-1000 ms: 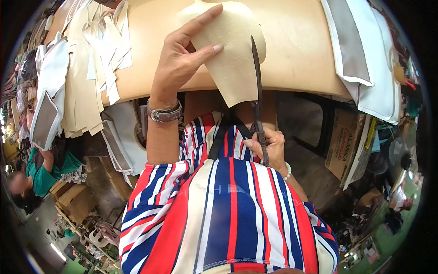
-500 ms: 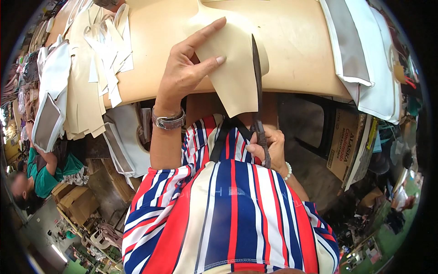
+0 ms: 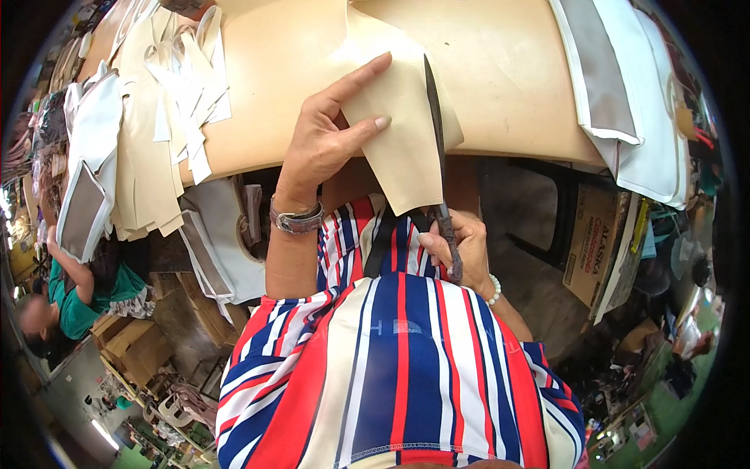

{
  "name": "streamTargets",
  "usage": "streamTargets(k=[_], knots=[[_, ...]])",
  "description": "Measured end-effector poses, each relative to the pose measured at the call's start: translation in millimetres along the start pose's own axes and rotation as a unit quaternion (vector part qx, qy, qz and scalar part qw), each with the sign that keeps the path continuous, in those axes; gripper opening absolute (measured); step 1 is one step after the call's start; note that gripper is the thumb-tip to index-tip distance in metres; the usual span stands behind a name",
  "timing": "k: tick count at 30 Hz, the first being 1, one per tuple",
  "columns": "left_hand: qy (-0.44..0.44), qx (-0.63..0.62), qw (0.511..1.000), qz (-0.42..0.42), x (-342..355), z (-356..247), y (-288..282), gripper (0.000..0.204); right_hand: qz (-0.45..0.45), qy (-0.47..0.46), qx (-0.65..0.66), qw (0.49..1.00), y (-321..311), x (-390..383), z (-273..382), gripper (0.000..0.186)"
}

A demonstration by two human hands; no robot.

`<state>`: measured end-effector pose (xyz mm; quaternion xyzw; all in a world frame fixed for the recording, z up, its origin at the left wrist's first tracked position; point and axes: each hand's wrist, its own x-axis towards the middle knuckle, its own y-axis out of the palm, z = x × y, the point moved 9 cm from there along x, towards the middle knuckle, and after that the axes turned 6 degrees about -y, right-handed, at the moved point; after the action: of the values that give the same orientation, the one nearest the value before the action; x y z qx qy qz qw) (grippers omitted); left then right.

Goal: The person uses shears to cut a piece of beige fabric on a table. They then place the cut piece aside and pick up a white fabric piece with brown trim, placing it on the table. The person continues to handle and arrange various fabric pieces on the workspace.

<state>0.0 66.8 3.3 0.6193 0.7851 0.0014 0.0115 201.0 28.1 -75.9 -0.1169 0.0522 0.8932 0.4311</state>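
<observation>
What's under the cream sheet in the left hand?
The tan tabletop shows around the upper part of the cream sheet; the lower end juts past the table's edge. Whatever lies directly beneath is covered, any fingers of the left hand included.

Got left hand point(image 3: 323, 141) out front with thumb point(image 3: 362, 132) and index point(image 3: 358, 80) spread, plus right hand point(image 3: 470, 244) curled up lower down, closer in.
</observation>
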Motion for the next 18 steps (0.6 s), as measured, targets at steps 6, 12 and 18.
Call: streamTargets(k=[6, 12, 18], knots=[[-0.018, -0.014, 1.0, 0.005, -1.8, 2.2, 2.2, 0.055, -0.013, 0.003, -0.01, 1.0, 0.2, -2.6, 0.3, 0.03], [-0.011, 0.001, 1.0, 0.003, -2.0, 3.3, 2.6, 0.057, -0.019, 0.018, 0.014, 1.0, 2.0, -2.8, 0.5, 0.031], [-0.028, -0.087, 0.995, -0.032, -29.8, -1.4, -11.5, 0.093, -0.024, -0.011, 0.015, 1.0, -2.4, -1.7, 1.4, 0.029]])
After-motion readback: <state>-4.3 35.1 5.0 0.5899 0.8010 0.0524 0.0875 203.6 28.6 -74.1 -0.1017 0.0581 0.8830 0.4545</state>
